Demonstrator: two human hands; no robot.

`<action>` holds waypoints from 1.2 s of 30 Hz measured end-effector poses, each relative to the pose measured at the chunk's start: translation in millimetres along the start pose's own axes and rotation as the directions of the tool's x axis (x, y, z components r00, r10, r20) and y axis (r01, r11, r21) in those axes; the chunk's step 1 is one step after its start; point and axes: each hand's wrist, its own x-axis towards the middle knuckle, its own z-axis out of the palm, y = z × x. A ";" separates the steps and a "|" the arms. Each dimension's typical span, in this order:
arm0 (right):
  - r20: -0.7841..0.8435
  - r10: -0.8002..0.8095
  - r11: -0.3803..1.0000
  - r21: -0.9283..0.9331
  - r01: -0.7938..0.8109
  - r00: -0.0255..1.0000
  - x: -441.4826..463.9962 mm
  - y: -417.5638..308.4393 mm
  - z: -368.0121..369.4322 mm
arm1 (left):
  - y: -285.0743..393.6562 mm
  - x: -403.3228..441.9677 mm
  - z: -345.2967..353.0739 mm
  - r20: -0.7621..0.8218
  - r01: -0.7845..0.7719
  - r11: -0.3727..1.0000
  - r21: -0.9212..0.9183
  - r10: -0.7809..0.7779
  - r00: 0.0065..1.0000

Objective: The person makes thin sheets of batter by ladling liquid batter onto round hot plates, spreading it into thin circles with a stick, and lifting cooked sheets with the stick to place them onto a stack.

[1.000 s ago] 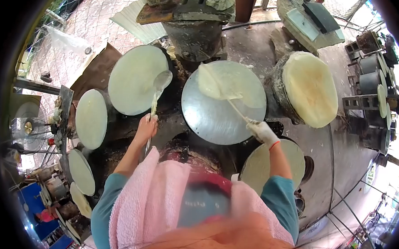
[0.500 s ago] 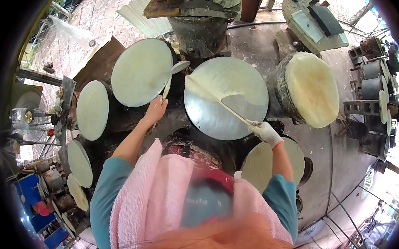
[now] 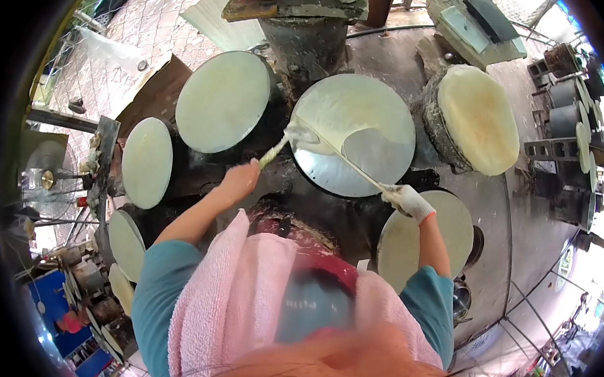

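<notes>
Head cam: mid pan, round flat metal, has pale batter over its upper part; lower L strip bare & shiny, plus a bare grey patch to R. Ladle, bowl smeared w/ batter, is over the pan's L edge, nr the far end of a thin stick lying across the pan; can't tell if they touch. L hand, bare, fingers wrapped round the ladle's batter-coated handle. R hand, in a white knit glove w/ orange-red cuff edge, pinches the stick's near end. Back-L disc: pale, smooth, round. R of mid pan, a yellowish, uneven-edged sheet. Small metal pot nr the teal R sleeve, contents unclear. Vs ½ sec ago: ladle's gone from btwn back-L disc & mid pan to over mid pan; stick's angle abt same.
</notes>
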 end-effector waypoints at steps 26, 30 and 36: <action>-0.693 0.426 0.589 0.701 0.403 0.582 101.0 -80.6 327.4 | -171.2 -37.1 -33.3 -0.275 -0.180 0.669 -0.721 -0.038 0.961; -0.850 -0.110 0.980 -0.180 -0.087 0.514 116.2 -17.1 333.2 | -158.2 -43.8 -11.9 -0.479 -0.349 0.756 -0.554 0.054 0.876; -0.912 -0.001 0.977 -0.088 -0.194 0.410 60.8 9.0 239.1 | -93.2 -60.5 -14.6 -0.364 -0.248 0.683 -0.687 -0.028 0.931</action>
